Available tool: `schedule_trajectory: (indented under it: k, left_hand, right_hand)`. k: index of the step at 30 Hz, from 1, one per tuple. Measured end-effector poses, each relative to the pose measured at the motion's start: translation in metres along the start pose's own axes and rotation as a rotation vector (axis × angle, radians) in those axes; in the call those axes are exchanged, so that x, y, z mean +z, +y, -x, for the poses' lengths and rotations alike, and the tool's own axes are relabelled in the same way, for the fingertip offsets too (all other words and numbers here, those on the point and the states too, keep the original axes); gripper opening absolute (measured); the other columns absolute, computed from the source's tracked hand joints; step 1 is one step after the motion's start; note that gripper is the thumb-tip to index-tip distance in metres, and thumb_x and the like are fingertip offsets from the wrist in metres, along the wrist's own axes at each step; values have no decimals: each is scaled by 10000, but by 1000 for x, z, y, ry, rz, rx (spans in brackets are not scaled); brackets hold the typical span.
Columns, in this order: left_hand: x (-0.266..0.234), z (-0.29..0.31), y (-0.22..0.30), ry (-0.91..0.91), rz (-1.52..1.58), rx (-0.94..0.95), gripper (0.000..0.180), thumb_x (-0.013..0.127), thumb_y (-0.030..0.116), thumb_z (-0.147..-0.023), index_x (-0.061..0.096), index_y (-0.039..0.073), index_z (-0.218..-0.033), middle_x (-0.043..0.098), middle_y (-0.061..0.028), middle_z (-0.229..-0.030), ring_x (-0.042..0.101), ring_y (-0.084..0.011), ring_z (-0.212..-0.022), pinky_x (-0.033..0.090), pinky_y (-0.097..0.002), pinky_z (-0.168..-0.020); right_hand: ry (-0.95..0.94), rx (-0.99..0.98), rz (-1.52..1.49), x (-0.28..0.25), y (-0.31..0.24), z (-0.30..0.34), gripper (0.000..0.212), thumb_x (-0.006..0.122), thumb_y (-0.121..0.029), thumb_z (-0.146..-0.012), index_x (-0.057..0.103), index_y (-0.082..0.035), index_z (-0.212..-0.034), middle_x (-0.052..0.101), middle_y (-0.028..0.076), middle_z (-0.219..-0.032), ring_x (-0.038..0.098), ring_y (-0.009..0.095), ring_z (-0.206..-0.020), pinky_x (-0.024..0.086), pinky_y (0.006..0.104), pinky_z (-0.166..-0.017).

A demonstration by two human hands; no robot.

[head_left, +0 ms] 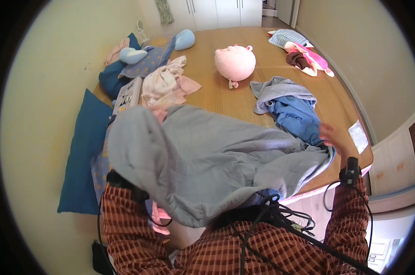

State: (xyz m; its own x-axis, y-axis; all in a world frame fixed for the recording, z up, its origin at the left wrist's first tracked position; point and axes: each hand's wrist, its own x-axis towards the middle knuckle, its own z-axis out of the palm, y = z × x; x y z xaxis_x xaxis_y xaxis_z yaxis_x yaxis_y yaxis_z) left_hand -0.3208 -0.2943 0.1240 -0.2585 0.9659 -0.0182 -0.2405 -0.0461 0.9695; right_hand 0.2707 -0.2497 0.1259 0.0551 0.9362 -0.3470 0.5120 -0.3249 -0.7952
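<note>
A large grey blanket (216, 146) spreads in front of me over the near part of the bed, its left side lifted in a rounded fold. My left forearm goes under that raised fold, and the blanket hides my left hand. At the blanket's right edge is my right hand (333, 136), slightly blurred, with fingers stretched out and apart. Its lower side is close to the grey edge; whether it touches is unclear. Just beyond lies a bunched blue cloth (293, 114), with a crumpled grey-lilac part (285, 89) on top.
A round pink plush toy (235, 63) sits mid-bed on the tan mat (212, 96). Pale pink clothes (166, 85), blue pillows (84, 156) and a patterned cushion (152, 59) line the left side. Striped and pink fabrics (306, 57) lie far right. Black cables (280, 211) hang before my body.
</note>
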Motion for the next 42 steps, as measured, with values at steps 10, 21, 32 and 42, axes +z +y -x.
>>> schedule_trajectory:
  k: [10, 21, 32, 42]
  left_hand:
    - [85, 6, -33, -135, -8, -44, 331, 522, 217, -801, 517, -12, -1040, 561, -125, -1039, 528, -217, -959, 411, -311, -820]
    - [149, 4, -44, -408, -249, -128, 326, 541, 222, -777, 532, -12, -1005, 573, -138, -1010, 536, -225, -936, 418, -312, -795]
    - [91, -29, -50, -205, -252, -56, 323, 560, 226, -754, 547, -13, -970, 585, -151, -981, 545, -233, -914, 425, -313, -770]
    - [109, -8, -103, -239, -878, 16, 289, 587, 151, -724, 555, -33, -944, 604, -152, -920, 557, -225, -834, 434, -308, -736]
  right_hand:
    - [-95, -556, -625, -85, -24, 45, 452, 508, -317, -833, 421, -46, -1184, 518, 94, -1082, 543, 154, -863, 460, 279, -713]
    - [-896, -796, -95, 48, -47, 110, 335, 620, -143, -740, 517, -50, -1044, 502, 76, -1076, 494, 178, -976, 387, 285, -815]
    - [-877, -761, -624, 0, -53, 109, 163, 548, -132, -762, 566, 14, -832, 577, 131, -937, 518, 264, -879, 382, 366, -787]
    - [-705, -828, -236, -29, -77, 134, 609, 706, -211, -652, 442, -11, -1163, 387, 159, -1219, 440, 270, -1069, 305, 356, -925]
